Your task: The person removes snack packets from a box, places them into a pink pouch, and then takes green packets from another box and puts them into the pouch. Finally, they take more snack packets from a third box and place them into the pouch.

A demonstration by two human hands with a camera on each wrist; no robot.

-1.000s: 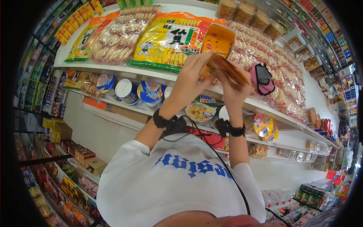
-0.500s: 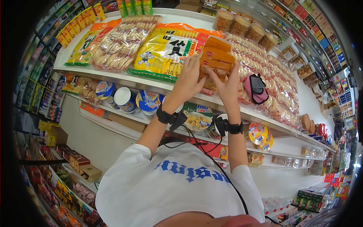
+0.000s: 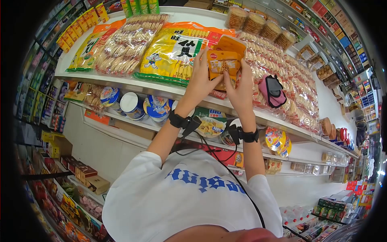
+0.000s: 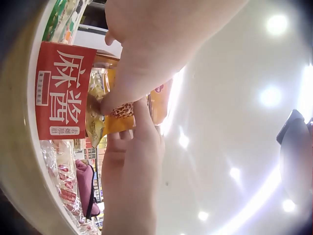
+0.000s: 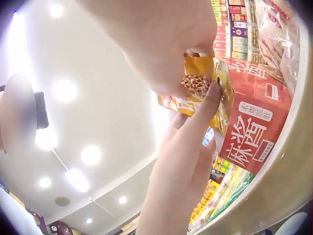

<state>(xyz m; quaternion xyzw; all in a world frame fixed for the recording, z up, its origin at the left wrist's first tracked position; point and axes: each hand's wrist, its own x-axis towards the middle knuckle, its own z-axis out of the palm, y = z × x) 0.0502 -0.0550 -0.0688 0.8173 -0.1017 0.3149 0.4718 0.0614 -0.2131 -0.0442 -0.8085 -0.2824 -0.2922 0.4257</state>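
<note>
In the head view both hands hold an orange snack packet (image 3: 219, 59) with a nut-like picture on its front, level with the upper shelf. My left hand (image 3: 200, 78) grips its left side, thumb across the lower front. On the other side my right hand (image 3: 241, 90) grips it, its thumb pressing the front near the picture. Right behind the packet, an open orange box (image 3: 234, 42) partly shows. The right wrist view shows the packet's printed picture (image 5: 196, 85) close up, between the two hands.
A red card (image 4: 66, 93) with white characters stands at the shelf edge below the packet. Big yellow cracker bags (image 3: 173, 54) lie left, wrapped crackers (image 3: 294, 80) right, with a pink-and-black pouch (image 3: 273, 90) on them. Noodle tubs (image 3: 157, 107) fill the lower shelf.
A second ago the packet was tilted nearly edge-on; it has since turned to show its printed front. Over the last half second both hands shifted slightly left, still holding it.
</note>
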